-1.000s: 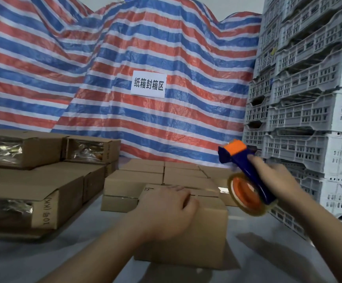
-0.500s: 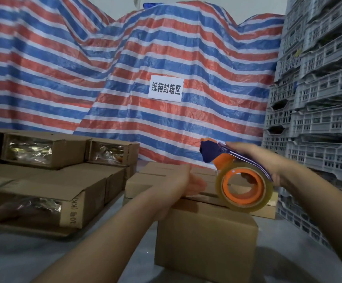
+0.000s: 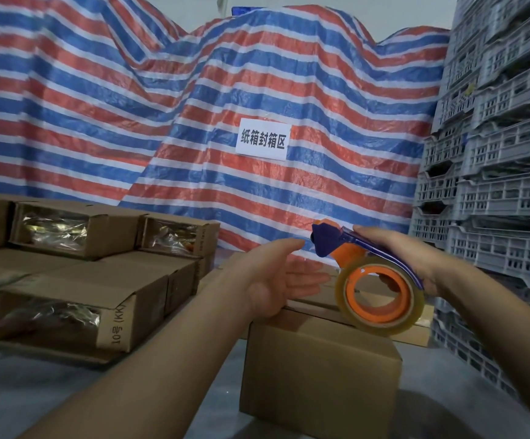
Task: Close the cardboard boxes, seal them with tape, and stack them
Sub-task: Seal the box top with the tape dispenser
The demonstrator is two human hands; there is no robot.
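**Tape dispenser held over the closed box**

On the grey floor (image 3: 67,394), near the middle of the view, a closed cardboard box (image 3: 317,375) is seen with its front face toward the camera. The left hand (image 3: 276,280) is held flat and released, its heel touching the box's near top edge, fingers stretched toward the tape dispenser (image 3: 377,289). The dispenser is grasped from above by the right hand (image 3: 396,251); its clear roll on an orange core is set just at the box's top right edge, the blue blade end pointed left. Behind the box, further closed boxes (image 3: 422,331) are partly hidden. To the left, open-ended boxes (image 3: 76,299) with shiny contents are stacked, separated from the centre box by a strip of bare floor. Grey plastic crates (image 3: 504,185) are piled along the right side, close by. A striped tarp (image 3: 162,122) bearing a white sign (image 3: 262,143) closes off the back.
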